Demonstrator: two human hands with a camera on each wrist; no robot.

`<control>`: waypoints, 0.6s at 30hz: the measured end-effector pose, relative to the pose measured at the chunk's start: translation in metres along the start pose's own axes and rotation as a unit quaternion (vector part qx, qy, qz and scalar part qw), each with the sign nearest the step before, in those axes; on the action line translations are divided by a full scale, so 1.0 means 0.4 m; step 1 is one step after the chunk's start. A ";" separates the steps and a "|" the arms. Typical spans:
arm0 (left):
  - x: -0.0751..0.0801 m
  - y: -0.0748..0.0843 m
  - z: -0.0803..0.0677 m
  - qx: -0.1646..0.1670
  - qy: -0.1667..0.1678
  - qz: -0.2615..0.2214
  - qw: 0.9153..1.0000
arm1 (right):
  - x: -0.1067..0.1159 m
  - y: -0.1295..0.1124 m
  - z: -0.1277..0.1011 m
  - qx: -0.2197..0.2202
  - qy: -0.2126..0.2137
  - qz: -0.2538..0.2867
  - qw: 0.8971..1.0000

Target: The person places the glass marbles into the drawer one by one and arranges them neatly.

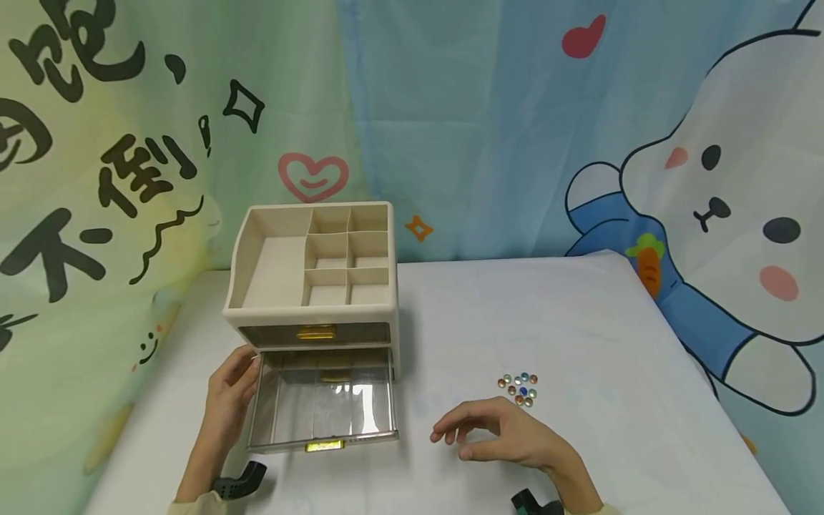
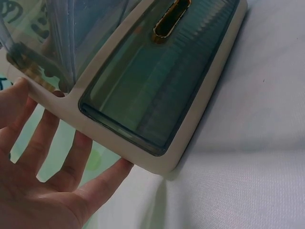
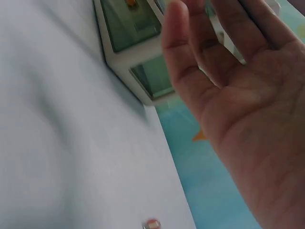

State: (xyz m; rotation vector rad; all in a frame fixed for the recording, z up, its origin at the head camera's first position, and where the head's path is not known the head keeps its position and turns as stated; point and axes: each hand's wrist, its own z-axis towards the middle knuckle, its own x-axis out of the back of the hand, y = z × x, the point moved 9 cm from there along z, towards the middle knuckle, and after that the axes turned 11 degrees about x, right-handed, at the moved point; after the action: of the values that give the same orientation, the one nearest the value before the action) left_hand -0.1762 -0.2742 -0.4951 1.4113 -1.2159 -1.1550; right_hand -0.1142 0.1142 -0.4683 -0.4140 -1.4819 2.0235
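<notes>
A cream organiser box (image 1: 313,266) with a divided top tray stands on the white table (image 1: 579,322). Its lower clear drawer (image 1: 322,404) is pulled out toward me and looks empty. My left hand (image 1: 232,397) rests with straight fingers against the box's left side by the drawer; in the left wrist view the fingers (image 2: 71,162) touch the cream frame (image 2: 157,157). My right hand (image 1: 498,433) hovers relaxed and holds nothing, just right of the drawer. A small cluster of glass beads (image 1: 520,388) lies on the table just beyond that hand.
The upper drawer with a gold handle (image 1: 315,332) is closed. Printed cloth backdrops (image 1: 515,129) hang behind and at both sides of the table. One bead (image 3: 151,223) shows on the table in the right wrist view.
</notes>
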 end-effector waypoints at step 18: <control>0.001 0.003 -0.005 -0.003 0.006 -0.007 1.000 | 0.162 -0.025 -0.125 0.003 0.149 -0.171 0.974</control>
State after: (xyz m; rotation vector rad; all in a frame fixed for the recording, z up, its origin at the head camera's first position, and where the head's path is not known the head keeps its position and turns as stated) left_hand -0.1742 -0.2745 -0.4935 1.4224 -1.1954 -1.1576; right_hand -0.1337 0.1944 -0.4696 -0.4088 -1.2638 1.6153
